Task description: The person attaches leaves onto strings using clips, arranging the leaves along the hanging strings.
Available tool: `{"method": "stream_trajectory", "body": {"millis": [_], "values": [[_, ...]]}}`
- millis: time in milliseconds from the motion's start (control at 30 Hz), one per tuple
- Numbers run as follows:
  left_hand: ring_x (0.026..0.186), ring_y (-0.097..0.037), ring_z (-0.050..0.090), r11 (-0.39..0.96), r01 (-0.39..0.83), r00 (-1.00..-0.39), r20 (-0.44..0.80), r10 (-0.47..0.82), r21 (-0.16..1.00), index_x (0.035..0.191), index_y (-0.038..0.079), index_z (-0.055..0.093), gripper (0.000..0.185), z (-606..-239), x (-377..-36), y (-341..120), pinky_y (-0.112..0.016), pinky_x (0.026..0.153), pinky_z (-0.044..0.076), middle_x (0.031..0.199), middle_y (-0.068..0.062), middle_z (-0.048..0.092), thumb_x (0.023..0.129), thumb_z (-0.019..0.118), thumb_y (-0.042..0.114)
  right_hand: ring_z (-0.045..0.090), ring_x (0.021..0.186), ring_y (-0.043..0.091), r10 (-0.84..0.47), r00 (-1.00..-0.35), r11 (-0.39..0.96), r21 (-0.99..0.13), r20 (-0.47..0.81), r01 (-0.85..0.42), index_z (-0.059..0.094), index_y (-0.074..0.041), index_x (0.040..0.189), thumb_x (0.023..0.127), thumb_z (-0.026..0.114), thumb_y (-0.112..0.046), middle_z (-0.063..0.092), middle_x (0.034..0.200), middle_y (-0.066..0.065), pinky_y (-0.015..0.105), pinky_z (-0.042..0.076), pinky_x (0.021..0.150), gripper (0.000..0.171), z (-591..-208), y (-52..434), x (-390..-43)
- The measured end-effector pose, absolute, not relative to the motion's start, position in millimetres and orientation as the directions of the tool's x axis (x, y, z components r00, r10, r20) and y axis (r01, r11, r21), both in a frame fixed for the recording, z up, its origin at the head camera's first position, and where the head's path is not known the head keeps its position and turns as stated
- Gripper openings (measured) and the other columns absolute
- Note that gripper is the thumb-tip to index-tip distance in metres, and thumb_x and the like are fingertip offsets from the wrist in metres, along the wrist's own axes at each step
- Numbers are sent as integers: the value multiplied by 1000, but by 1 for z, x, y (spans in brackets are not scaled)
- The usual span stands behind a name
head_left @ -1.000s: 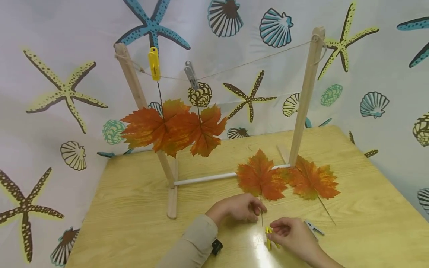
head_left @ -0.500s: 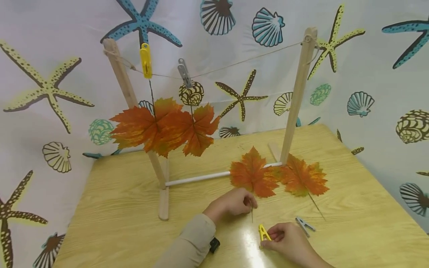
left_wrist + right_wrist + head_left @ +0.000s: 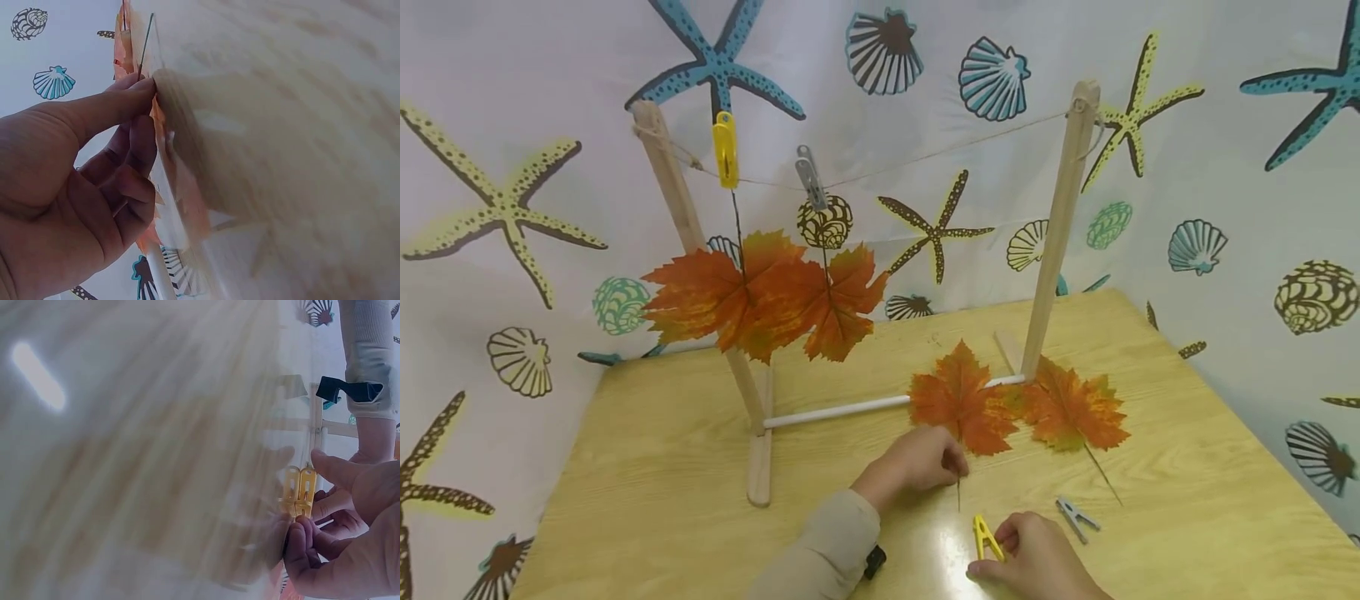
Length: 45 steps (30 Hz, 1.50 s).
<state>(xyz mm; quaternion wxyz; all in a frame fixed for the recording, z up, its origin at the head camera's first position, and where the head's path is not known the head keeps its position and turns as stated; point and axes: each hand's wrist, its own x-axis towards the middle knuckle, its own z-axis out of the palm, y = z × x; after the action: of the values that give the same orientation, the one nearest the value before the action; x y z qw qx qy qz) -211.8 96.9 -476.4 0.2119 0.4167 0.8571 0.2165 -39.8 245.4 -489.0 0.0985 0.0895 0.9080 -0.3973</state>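
Observation:
My left hand [image 3: 925, 458] pinches the thin stem [image 3: 147, 44] of an orange artificial maple leaf [image 3: 958, 408] between thumb and fingertips, low over the table. The leaf lies flat, its tip pointing away from me. To the right, my right hand [image 3: 1037, 554] holds a yellow clothespin [image 3: 985, 540] by its handle end. In the right wrist view, thumb and fingers are on either side of that clothespin [image 3: 306, 487]. A second maple leaf [image 3: 1075, 408] overlaps the first one's right edge, its stem angled toward me. A loose grey clothespin [image 3: 1077, 518] lies beyond my right hand.
A wooden frame with a left post [image 3: 673, 183] and right post [image 3: 1060, 225] carries a string [image 3: 955, 152]. A yellow clothespin [image 3: 726, 150] and a grey one [image 3: 810, 177] hang two leaves [image 3: 737, 292] there. A white bar [image 3: 842, 411] joins the posts at the bottom.
The left fingers have come together on the leaf's stem. The right hand has turned the yellow clothespin so its A-shaped side shows. The head view has shifted slightly.

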Motion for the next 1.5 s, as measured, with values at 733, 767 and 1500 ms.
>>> {"method": "stream_trajectory", "body": {"millis": [733, 767, 1500], "values": [[94, -5, 70, 540, 690, -582, -73, 810, 482, 94, 21, 83, 10, -479, -206, 83, -16, 82, 53, 93, 10, 77, 85, 80, 18, 62, 74, 12, 58, -969, 626, -747, -240, 223, 70, -2, 93, 77, 86, -29, 68, 82, 1, 28, 54, 65, 34, -491, 244, -42], [93, -5, 70, 536, 702, -579, -62, 813, 468, 93, 22, 83, 9, -479, -206, 83, -16, 82, 53, 93, 10, 77, 84, 80, 19, 62, 75, 12, 54, -969, 608, -762, -240, 223, 71, -3, 94, 78, 86, -30, 68, 83, 1, 27, 54, 65, 35, -491, 244, -41], [85, -2, 59, 505, 788, -550, 34, 834, 353, 90, 27, 83, 6, -470, -205, 78, -16, 75, 49, 92, 12, 64, 88, 78, 25, 71, 100, 16, -215, -955, 166, -971, -205, 171, 60, 11, 129, 91, 74, -22, 65, 124, 28, 26, 58, 84, 52, -486, 248, -43]]}}
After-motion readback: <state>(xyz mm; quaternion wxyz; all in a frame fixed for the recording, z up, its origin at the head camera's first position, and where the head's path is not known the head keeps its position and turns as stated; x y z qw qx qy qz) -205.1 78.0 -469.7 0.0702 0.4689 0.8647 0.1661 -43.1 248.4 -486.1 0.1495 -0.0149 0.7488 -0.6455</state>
